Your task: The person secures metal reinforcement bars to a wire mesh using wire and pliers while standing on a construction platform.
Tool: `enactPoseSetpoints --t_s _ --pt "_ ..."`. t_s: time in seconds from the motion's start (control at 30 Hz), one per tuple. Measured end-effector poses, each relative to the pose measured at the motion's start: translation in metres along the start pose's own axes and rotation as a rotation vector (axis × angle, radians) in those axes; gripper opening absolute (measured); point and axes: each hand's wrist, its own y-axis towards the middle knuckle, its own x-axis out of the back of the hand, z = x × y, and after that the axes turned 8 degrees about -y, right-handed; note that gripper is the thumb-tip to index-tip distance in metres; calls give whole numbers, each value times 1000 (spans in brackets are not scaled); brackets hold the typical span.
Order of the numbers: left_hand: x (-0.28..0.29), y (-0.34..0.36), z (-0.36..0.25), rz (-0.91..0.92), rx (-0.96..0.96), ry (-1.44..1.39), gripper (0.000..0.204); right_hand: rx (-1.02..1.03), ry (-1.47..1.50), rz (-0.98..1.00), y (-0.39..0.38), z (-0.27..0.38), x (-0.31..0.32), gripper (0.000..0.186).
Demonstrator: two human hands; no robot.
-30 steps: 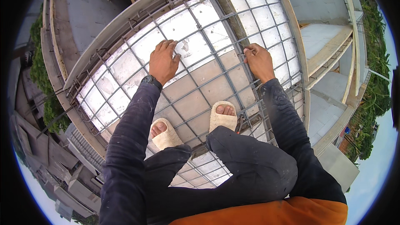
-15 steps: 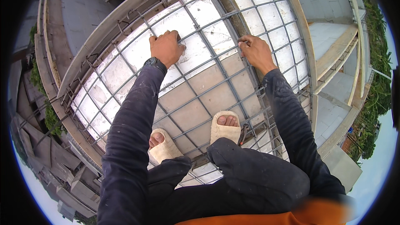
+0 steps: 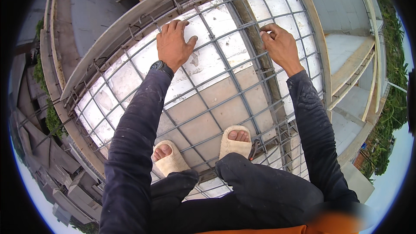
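Note:
I crouch on a grid of steel rebar mesh [image 3: 225, 71] laid over pale formwork panels [image 3: 203, 125]. My left hand [image 3: 173, 43] lies flat on the mesh near its far edge, fingers spread, a dark watch [image 3: 158, 66] on the wrist. My right hand [image 3: 279, 45] is further right, its fingers curled and pinched around a rebar bar [image 3: 265, 29] at a crossing. Both arms wear dark long sleeves. My feet in cream sandals [image 3: 235, 142] stand on the bars below.
A timber edge board [image 3: 130, 30] with bent bar ends rims the mesh at the far left. A small dark metal tool [image 3: 253, 149] lies beside my right sandal. Beyond the edges are lower roofs [image 3: 47, 164], a concrete slab [image 3: 346, 56] and trees [image 3: 390, 104].
Both hands have reached farther out across the mesh toward its far edge. The right hand's fingers have curled onto a bar, and the view has leaned forward.

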Motion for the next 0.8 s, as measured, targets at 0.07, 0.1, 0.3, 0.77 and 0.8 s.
enactPoseSetpoints --t_s 0.07,0.1,0.3,0.77,0.8 --pt "-4 15 4 5 3 -13 58 101 -3 -23 20 5 -12 31" --pt "-4 19 5 37 2 18 57 100 -14 5 27 11 -18 32" --pt "-3 31 1 138 15 79 58 152 -56 71 53 23 -43 30" --pt "-7 50 6 182 159 12 67 11 -47 3 54 23 -25 34" --pt "-7 50 6 191 162 20 67 -3 -50 13 54 24 -24 35"
